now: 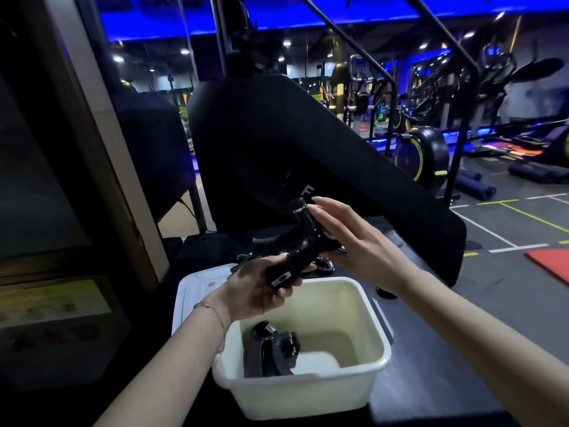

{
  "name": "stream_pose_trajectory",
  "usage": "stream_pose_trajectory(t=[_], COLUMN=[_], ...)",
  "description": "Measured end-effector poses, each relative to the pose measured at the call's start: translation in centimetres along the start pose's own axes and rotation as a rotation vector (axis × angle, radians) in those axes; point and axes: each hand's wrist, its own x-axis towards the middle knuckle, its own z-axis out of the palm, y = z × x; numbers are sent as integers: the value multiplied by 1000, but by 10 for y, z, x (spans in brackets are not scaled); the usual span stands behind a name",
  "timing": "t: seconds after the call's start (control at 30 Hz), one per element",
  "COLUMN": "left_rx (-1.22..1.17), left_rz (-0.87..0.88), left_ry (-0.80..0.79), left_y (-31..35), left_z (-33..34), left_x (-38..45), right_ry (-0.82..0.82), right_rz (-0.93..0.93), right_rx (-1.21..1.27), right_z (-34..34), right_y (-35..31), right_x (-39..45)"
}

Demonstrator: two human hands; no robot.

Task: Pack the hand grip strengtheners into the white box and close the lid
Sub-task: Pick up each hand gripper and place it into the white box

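Note:
A black hand grip strengthener is held above the far rim of the open white box. My left hand is shut on its lower handle. My right hand rests against its upper handle with fingers stretched out. Another black grip strengthener lies inside the box at the left. More black strengtheners lie on the dark surface just behind the box, partly hidden by my hands. The white lid lies flat behind the box's left side.
The box stands on a dark surface. A large black padded gym machine rises right behind it. Exercise bikes and a red mat are on the floor at the right. A pillar stands at the left.

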Motion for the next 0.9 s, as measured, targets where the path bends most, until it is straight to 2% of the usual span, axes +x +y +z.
stream_pose_trajectory(t=[0.1, 0.17, 0.27, 0.43, 0.6, 0.73, 0.9], left_rx=[-59, -169, -231, -234, -119, -57, 320], left_rz=[32, 84, 243, 511, 593, 581, 532], left_ry=[-179, -225, -127, 58, 220, 259, 312], left_y=[13, 23, 35, 34, 15, -1, -5], left_z=[6, 17, 33, 32, 17, 8, -3], left_x=[-4, -7, -10, -8, -8, -10, -16], right_ry=[57, 137, 214, 164, 128, 94, -67], right_rz=[-50, -40, 22, 197, 299, 351, 277], right_rx=[-101, -115, -82, 192, 300, 187, -135], right_z=[-9, -13, -18, -13, 8, 19, 27], right_y=[-2, -2, -2, -14, -25, -24, -22], right_x=[21, 33, 45, 31, 5, -11, -17])
